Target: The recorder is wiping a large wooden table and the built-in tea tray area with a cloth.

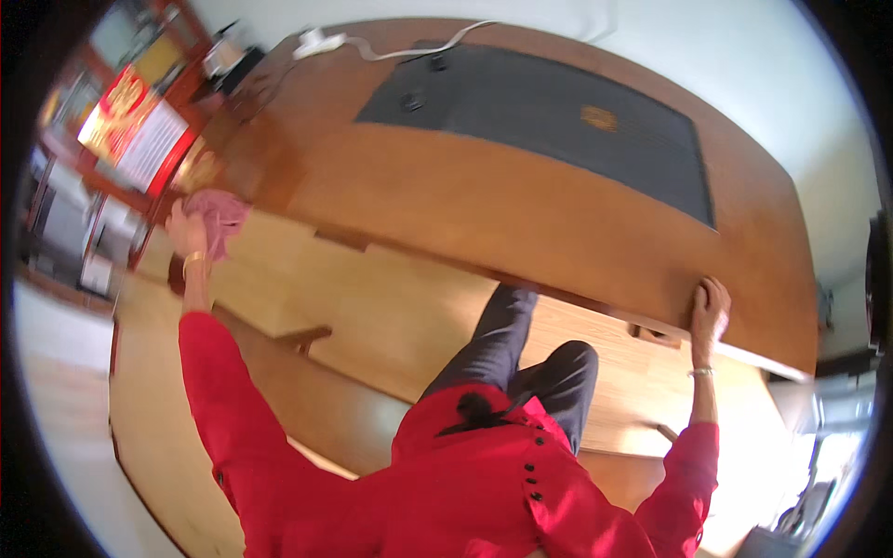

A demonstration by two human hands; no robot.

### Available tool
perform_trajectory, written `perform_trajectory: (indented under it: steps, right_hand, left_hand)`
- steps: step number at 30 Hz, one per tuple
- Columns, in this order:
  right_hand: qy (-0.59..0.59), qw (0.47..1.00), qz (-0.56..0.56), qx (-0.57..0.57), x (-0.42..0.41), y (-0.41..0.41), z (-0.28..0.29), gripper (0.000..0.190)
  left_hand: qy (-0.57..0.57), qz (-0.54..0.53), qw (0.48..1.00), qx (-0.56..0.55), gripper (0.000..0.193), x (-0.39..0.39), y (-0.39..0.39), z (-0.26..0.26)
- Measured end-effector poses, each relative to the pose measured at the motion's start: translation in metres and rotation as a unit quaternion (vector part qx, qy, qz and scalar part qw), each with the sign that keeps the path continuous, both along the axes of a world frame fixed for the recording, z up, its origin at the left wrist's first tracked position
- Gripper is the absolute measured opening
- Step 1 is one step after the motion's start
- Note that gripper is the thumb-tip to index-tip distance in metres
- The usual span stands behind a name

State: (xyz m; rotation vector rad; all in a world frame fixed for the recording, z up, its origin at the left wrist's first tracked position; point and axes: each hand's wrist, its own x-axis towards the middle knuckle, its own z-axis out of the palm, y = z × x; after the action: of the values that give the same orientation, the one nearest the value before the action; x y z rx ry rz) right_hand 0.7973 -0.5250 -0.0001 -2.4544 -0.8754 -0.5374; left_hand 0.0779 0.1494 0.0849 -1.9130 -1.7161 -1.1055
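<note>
My left hand (187, 227) grips a crumpled pink cloth (220, 217) out past the left end of the wooden table (446, 185). Most of the cloth hangs from the right side of my fingers. Over on the right, my right hand (710, 310) rests on the tabletop at its near edge, fingers curled and partly hidden; I see nothing held in it. A dark grey mat (516, 104) with a gold emblem covers much of the far half of the table.
A white power strip (317, 43) with a cable lies at the far left edge. Beyond my left hand are a red and gold printed panel (139, 132) and a cabinet. A wooden bench (335, 411) runs beneath me. An electric kettle (223, 56) stands at the back left.
</note>
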Motion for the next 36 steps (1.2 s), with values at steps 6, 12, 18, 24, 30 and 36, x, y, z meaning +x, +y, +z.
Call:
perform_trajectory:
  steps: [6,12,18,24,30,36]
  right_hand:
    - [-0.07,0.997,-0.003,-0.023,0.003,-0.03,0.031,0.019]
    - [-0.074,0.996,0.017,0.036,-0.001,-0.013,0.027,0.017]
    - [-0.033,0.994,0.022,0.106,0.003,-0.011,0.026,0.022]
    - [0.034,0.984,0.004,0.176,0.003,-0.007,0.025,0.029]
    - [0.089,0.962,-0.043,0.253,-0.002,-0.011,0.027,0.038]
    - [0.13,0.935,-0.057,0.324,0.001,-0.015,0.028,0.049]
  left_hand:
    - [-0.247,-0.218,0.832,-0.447,0.034,0.285,-0.092,-0.047]
    - [-0.022,-0.46,0.876,-0.14,0.035,0.434,-0.182,-0.039]
    - [-0.011,-0.601,0.792,-0.108,0.048,0.581,-0.287,-0.045]
    - [-0.012,-0.742,0.662,-0.109,0.049,0.664,-0.413,-0.045]
    - [0.008,-0.844,0.501,-0.191,0.057,0.665,-0.488,-0.024]
    - [0.035,-0.783,0.605,-0.138,0.052,0.637,-0.424,-0.015]
